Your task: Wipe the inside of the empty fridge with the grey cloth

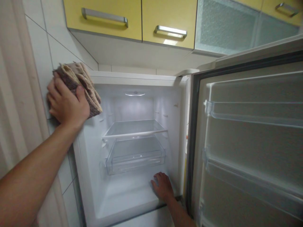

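My left hand is closed on a folded brown-and-beige cloth, pressing it against the upper left front edge of the open white fridge. My right hand lies flat, fingers spread, on the fridge's bare floor near its right wall. Inside, a glass shelf sits above a clear plastic drawer. A lamp glows at the top of the compartment.
The fridge door stands open at the right with clear door racks. Yellow wall cabinets with metal handles hang overhead, beside frosted glass panels. White wall tiles and a pale curtain are at the left.
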Action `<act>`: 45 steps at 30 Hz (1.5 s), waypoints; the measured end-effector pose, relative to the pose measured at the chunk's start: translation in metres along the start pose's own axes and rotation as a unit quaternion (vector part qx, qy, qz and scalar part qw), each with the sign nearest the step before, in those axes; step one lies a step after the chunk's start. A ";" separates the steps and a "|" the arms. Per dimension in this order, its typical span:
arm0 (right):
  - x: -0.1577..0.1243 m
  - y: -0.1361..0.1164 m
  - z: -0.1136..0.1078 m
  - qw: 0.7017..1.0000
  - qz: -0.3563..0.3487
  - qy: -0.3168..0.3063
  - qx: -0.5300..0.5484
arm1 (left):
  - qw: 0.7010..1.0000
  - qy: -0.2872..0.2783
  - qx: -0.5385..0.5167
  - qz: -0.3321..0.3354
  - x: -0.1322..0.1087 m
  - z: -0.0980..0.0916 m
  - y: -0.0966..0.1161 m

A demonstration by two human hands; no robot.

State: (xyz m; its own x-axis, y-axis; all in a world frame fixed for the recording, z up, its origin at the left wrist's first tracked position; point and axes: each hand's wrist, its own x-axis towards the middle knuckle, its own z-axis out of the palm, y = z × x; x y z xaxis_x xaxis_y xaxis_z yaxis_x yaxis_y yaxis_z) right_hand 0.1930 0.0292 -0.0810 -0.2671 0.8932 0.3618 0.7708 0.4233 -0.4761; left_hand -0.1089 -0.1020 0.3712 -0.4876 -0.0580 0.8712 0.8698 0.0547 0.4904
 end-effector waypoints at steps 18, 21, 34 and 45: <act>-0.004 0.000 -0.002 1.000 -0.004 -0.014 -0.003 | 0.865 -0.154 -0.055 0.475 -0.030 0.083 0.214; -0.003 0.002 -0.001 1.000 -0.006 -0.010 0.004 | 0.841 -0.149 -0.064 0.515 -0.047 0.092 0.226; -0.005 -0.004 -0.007 0.999 -0.005 -0.028 -0.017 | 0.768 -0.205 -0.121 0.594 -0.080 0.103 0.254; -0.003 -0.002 -0.010 0.999 -0.011 -0.030 -0.029 | 0.693 -0.255 -0.119 0.664 -0.052 0.086 0.228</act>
State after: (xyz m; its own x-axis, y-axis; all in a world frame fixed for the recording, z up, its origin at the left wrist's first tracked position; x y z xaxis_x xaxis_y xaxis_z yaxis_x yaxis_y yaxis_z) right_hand 0.1978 0.0242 -0.0732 -0.3179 0.8918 0.3220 0.7955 0.4357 -0.4211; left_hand 0.1081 -0.0008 0.4398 0.8441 0.2499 0.4744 0.5352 -0.4470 -0.7167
